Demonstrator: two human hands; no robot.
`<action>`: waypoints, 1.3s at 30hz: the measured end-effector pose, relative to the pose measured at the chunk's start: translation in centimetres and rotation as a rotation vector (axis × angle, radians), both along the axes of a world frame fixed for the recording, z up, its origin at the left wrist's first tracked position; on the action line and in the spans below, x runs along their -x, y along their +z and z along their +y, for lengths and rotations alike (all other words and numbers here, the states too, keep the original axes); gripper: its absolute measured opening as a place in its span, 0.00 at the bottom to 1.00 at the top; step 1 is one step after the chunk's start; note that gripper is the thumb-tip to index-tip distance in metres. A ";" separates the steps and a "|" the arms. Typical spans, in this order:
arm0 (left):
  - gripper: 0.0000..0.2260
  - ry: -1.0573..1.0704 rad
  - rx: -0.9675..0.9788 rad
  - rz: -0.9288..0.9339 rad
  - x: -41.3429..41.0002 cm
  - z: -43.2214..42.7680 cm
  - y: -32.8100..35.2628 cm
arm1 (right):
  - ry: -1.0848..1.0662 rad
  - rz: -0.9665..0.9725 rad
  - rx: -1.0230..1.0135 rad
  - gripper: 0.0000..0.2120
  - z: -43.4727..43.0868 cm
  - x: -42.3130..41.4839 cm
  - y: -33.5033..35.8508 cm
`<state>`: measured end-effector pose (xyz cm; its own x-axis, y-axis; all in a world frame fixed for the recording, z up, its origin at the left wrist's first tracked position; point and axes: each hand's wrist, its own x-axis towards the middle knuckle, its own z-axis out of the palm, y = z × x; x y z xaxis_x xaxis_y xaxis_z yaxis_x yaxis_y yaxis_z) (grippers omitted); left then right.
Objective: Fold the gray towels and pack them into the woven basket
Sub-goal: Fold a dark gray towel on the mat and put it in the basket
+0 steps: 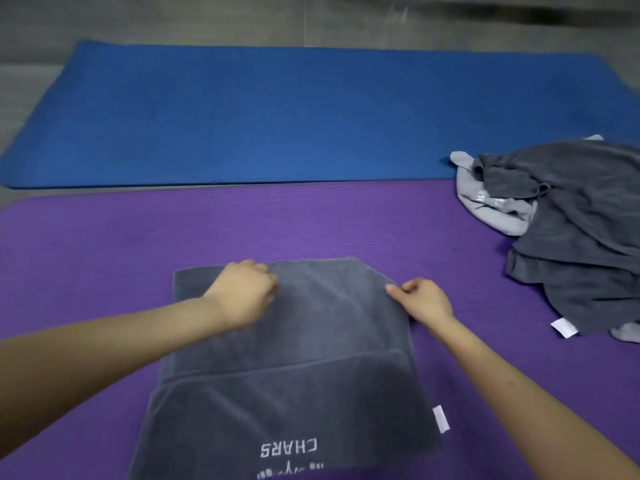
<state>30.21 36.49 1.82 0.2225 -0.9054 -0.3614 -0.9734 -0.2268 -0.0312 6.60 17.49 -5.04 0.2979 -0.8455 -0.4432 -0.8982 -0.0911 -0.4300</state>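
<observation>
Gray towel (311, 341): lies flat at the near edge of the purple mat (104, 237), a folded layer across its near half, lettering "CHARS" facing up.
Left hand (242, 292): fingers curled, gripping the towel's far edge.
Right hand (424, 301): pinches the towel's far right corner.
Towel pile (571, 230): crumpled at the mat's right edge, touching the blue mat (242, 116).

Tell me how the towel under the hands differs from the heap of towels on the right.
The flat towel lies smooth and partly folded; the heap is crumpled. The flat towel is one dark gray piece with white lettering; the heap mixes dark and lighter gray cloth. The left hand and right hand touch the flat towel; nothing touches the heap. Both rest on the purple mat.
</observation>
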 end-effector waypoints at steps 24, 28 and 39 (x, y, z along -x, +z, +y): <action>0.18 0.063 -0.321 0.320 5.4 -11.5 -3.6 | 0.549 -0.090 0.561 0.31 4.7 -1.2 -2.3; 0.15 0.117 -0.067 0.344 4.1 -10.3 -3.7 | 0.473 -0.301 0.593 0.09 3.6 -1.7 -2.0; 0.09 0.380 0.153 0.303 -0.8 -6.4 -2.8 | 0.365 -0.103 0.620 0.13 -2.9 -0.3 -1.2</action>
